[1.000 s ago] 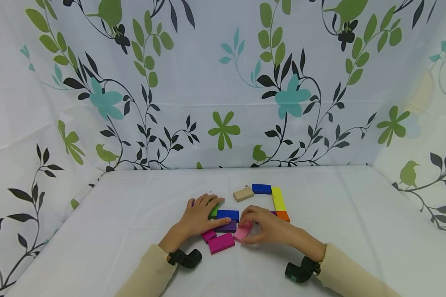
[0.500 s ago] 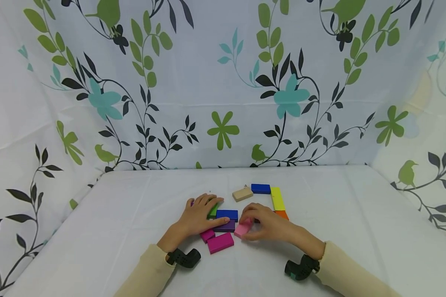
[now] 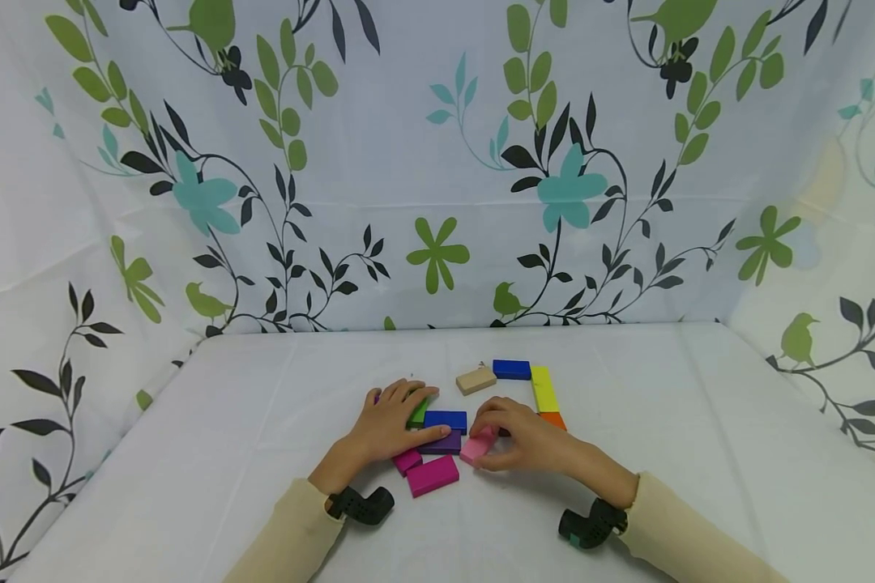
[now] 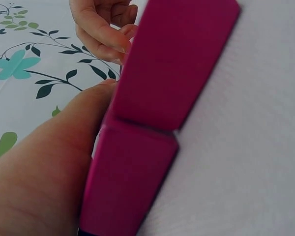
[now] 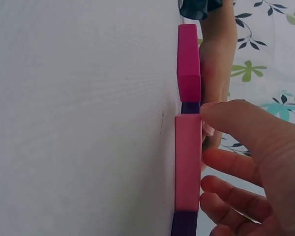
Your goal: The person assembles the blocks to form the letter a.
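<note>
In the head view, my left hand rests spread over the blocks, its thumb across a purple block and its fingers over a green block. My right hand pinches a pink block between thumb and fingers, at the right end of the purple one. The right wrist view has the pink block close up, low on the white surface, thumb at one end and fingertips along its edge. Two magenta blocks lie below the left thumb. A blue block adjoins the purple one.
Behind the right hand, a tan block, a dark blue block, a yellow block and an orange block form a bent row. White cloth covers the table, and a patterned curtain hangs behind.
The pink block has shifted slightly right, away from the purple block, with my right hand rising a little. My left hand stays in place.
</note>
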Motion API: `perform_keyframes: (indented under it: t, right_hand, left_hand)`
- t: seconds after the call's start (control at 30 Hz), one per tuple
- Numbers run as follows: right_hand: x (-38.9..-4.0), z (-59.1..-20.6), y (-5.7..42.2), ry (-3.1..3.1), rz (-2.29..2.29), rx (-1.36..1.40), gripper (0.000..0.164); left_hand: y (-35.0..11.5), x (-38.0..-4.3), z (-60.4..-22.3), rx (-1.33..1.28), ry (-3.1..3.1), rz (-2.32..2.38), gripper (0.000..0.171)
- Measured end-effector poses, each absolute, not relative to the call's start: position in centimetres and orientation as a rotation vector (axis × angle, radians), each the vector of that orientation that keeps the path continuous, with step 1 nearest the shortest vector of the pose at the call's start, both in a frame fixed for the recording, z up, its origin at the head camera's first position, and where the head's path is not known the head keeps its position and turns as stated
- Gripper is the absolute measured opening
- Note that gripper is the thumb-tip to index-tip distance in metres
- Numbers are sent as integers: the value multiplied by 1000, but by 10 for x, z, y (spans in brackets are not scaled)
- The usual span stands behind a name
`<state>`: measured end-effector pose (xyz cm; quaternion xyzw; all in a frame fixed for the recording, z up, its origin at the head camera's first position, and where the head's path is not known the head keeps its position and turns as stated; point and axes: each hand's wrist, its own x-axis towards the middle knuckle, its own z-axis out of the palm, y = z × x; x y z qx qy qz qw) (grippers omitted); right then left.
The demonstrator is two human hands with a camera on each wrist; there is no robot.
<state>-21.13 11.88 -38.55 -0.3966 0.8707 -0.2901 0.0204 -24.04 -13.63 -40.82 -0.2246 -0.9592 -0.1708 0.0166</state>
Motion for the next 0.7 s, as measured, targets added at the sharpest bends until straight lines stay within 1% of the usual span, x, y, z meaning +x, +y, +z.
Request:
perform_keyframes:
  t: [0.7]
  right_hand:
    - [-207, -384, 111, 2660, -955, -1280, 19]
  left_hand:
    - [-137, -242, -410, -702, -2985, -518, 68]
